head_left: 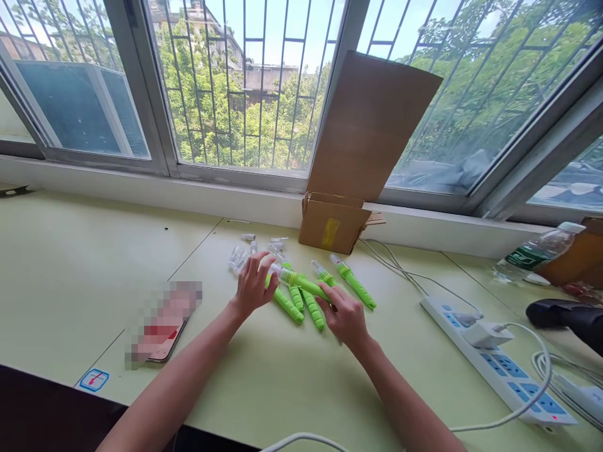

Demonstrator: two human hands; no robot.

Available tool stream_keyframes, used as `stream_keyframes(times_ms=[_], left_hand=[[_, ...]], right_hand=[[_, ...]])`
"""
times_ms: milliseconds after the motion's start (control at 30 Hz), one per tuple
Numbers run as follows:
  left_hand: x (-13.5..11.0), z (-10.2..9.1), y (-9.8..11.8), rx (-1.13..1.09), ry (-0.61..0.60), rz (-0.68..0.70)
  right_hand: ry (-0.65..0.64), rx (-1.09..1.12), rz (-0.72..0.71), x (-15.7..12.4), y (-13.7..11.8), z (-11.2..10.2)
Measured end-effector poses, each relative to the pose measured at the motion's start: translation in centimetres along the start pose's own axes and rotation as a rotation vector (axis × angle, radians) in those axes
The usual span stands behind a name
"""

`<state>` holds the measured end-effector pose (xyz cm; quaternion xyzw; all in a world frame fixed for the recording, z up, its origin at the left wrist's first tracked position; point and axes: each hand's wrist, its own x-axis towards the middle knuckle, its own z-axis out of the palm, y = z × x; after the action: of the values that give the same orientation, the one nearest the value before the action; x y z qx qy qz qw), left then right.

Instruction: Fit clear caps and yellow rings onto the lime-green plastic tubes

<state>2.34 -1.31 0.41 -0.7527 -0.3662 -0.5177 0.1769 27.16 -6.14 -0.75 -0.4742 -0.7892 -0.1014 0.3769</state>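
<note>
My right hand (346, 317) is closed around the lower end of a green pen-like tube (308, 286), holding it slanted above the table. My left hand (254, 282) has its thumb and fingers closed about the clear plastic cap (279, 271) at the tube's other end. Fingers partly cover the cap, so how firmly it sits on the tube is hidden. Several similar ribbed green tubes lie beneath and around my hands, among them one with a clear tip (358, 287) to the right. Loose clear caps (238, 257) are heaped beyond my left hand.
A phone (164, 339), partly blurred out, lies left of my left arm. At the back stands an open cardboard box (332, 220) against the window sill. To the right are a white power strip (499, 364) with cables and a plastic bottle (539, 251).
</note>
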Motion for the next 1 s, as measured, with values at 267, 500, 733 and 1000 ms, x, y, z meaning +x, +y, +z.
stream_keyframes(times_ms=[267, 500, 733, 1000], left_hand=[[-0.6, 1.3, 1.5, -0.032, -0.213, 0.059], [-1.1, 1.7, 3.3, -0.069, -0.453, 0.101], [-1.4, 1.9, 3.7, -0.068, -0.584, 0.086], [-1.6, 1.8, 3.8, -0.057, -0.693, 0.055]], right_hand=[[0.206, -0.211, 0.261, 0.2, 2.8, 0.3], [0.179, -0.366, 0.417, 0.0, 4.8, 0.2], [-0.007, -0.465, 0.563, -0.2, 5.5, 0.3], [-0.132, -0.498, 0.64, 0.2, 4.7, 0.1]])
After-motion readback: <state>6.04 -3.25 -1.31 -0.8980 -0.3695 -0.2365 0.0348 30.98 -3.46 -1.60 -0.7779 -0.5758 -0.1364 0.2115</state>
